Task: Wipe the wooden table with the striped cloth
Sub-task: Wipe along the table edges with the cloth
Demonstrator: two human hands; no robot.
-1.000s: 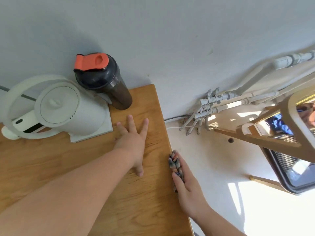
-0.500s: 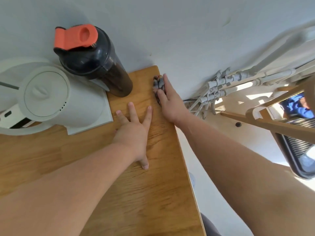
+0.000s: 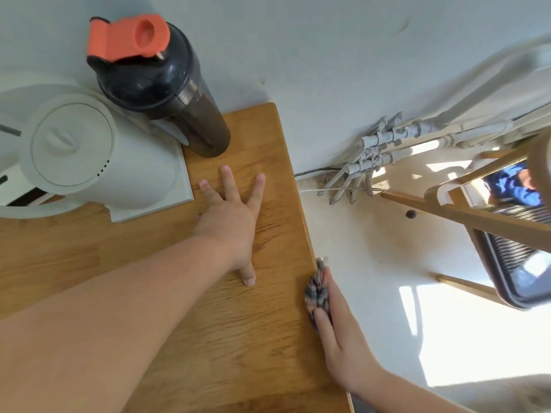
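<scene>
Striped cloth (image 3: 316, 290) bunched into a small wad, pressed against the right edge of the wooden counter (image 3: 226, 338), near side. Right hand (image 3: 343, 338) holds it there: fingers (image 3: 323, 323) lie straight and together over the wad, pinning it sideways to the edge rather than gripping around it. Left hand (image 3: 231, 225) flat on the counter top, fingers spread, holding nothing, bracing.

Judgement: cloth is soft, light, limp; it will crumple and roll under the palm, so broad flat pressure suits it better than a pinch. Likely to slip off the narrow edge if pressure eases.

Far left: white kettle (image 3: 89, 156) and dark shaker bottle (image 3: 167, 93), well apart from the cloth.
</scene>
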